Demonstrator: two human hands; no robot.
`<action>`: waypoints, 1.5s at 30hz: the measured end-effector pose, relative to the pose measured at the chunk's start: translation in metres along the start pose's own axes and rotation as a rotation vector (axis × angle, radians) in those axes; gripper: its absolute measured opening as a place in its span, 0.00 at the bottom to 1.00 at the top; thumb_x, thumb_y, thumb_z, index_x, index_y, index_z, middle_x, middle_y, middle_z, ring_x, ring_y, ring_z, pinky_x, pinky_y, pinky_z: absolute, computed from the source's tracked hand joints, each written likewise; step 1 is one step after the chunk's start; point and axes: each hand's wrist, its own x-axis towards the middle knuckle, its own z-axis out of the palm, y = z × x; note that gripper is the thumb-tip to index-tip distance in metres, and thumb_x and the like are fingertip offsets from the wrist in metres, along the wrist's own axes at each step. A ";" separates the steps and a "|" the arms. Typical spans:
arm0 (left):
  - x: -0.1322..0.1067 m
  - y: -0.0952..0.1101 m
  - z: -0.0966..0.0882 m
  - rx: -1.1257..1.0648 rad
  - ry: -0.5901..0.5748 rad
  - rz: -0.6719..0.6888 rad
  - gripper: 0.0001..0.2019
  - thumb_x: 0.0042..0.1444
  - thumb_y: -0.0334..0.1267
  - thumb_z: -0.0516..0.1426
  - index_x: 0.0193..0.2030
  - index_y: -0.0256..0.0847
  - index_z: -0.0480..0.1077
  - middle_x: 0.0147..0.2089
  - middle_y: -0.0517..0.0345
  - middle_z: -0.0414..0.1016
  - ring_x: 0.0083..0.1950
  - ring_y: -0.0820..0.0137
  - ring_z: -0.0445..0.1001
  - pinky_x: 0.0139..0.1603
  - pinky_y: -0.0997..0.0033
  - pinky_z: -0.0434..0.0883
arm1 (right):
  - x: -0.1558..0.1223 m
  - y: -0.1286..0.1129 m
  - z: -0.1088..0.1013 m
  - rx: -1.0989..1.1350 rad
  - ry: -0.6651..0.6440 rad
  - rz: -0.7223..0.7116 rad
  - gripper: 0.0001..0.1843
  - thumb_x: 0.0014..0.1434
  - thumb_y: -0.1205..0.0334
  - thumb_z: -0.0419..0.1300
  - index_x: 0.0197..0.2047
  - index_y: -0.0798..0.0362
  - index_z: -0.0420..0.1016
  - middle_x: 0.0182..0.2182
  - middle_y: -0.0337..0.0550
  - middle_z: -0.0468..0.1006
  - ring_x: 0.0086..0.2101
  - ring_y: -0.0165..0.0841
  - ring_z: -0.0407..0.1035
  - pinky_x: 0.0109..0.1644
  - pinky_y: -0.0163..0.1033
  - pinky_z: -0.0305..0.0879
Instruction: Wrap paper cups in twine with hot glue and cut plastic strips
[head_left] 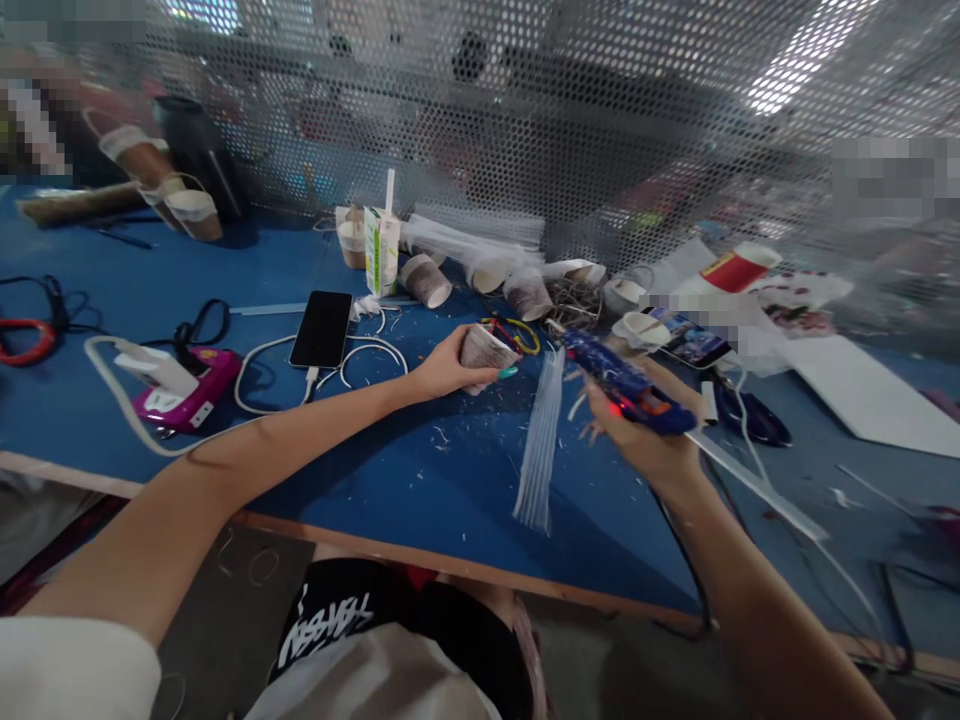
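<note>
My left hand [450, 365] is wrapped round a small brown-and-white cup [486, 352], tilted above the blue table. In my right hand [626, 430] is a blue hot glue gun [626, 382], its nozzle pointing left toward the cup but apart from it. A small red light glows by the fingers. Between the hands lies a bundle of clear glue sticks [541, 450]. Behind the cup is a yellow-handled tool [525, 335], partly hidden. More small cups [426, 280] and a heap of brown twig-like strips [574, 303] lie beyond.
A black-screened phone [321, 330] with a white cable and a magenta power strip [187, 385] are on the left. A drink carton with a straw [382, 250] stands at the back, before a perforated metal screen [450, 110]. Dark-handled scissors [750, 412] lie right.
</note>
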 end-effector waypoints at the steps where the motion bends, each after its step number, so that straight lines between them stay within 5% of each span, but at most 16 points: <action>1: 0.000 0.000 0.000 -0.015 0.011 0.016 0.37 0.36 0.43 0.68 0.54 0.37 0.59 0.54 0.43 0.67 0.58 0.55 0.66 0.60 0.52 0.64 | 0.001 -0.001 0.006 0.012 -0.015 0.007 0.08 0.50 0.57 0.64 0.28 0.50 0.70 0.24 0.39 0.74 0.24 0.33 0.70 0.28 0.38 0.67; 5: -0.002 -0.002 0.004 -0.113 0.038 0.088 0.42 0.37 0.39 0.68 0.58 0.44 0.51 0.54 0.50 0.64 0.56 0.58 0.67 0.57 0.52 0.67 | -0.001 0.001 0.025 0.175 -0.056 0.158 0.09 0.51 0.56 0.63 0.27 0.51 0.70 0.17 0.34 0.69 0.16 0.29 0.64 0.21 0.36 0.64; 9: -0.005 -0.003 0.007 -0.122 -0.029 0.112 0.39 0.35 0.39 0.69 0.52 0.47 0.52 0.52 0.53 0.62 0.51 0.60 0.69 0.49 0.53 0.72 | -0.011 0.008 0.032 0.258 -0.055 0.248 0.10 0.49 0.56 0.65 0.29 0.51 0.70 0.18 0.34 0.70 0.15 0.28 0.64 0.20 0.36 0.64; 19: -0.004 0.003 -0.003 0.044 -0.053 0.059 0.45 0.28 0.38 0.70 0.50 0.44 0.46 0.52 0.51 0.58 0.55 0.58 0.65 0.58 0.52 0.63 | -0.021 0.009 0.032 0.047 -0.068 0.066 0.13 0.51 0.55 0.63 0.23 0.49 0.64 0.18 0.35 0.68 0.19 0.28 0.61 0.24 0.36 0.59; 25: -0.007 0.004 0.000 -0.016 -0.162 0.054 0.41 0.32 0.36 0.69 0.49 0.45 0.47 0.50 0.54 0.61 0.50 0.62 0.68 0.53 0.55 0.67 | -0.020 0.006 0.032 0.069 -0.115 0.125 0.16 0.51 0.54 0.62 0.20 0.49 0.61 0.15 0.35 0.65 0.17 0.28 0.60 0.20 0.35 0.56; 45: -0.008 0.006 -0.003 -0.062 -0.242 0.038 0.40 0.34 0.34 0.68 0.50 0.45 0.48 0.50 0.53 0.64 0.53 0.61 0.68 0.54 0.56 0.67 | -0.016 0.002 0.029 0.096 -0.163 0.155 0.14 0.48 0.63 0.58 0.17 0.49 0.57 0.12 0.32 0.62 0.15 0.27 0.60 0.19 0.34 0.57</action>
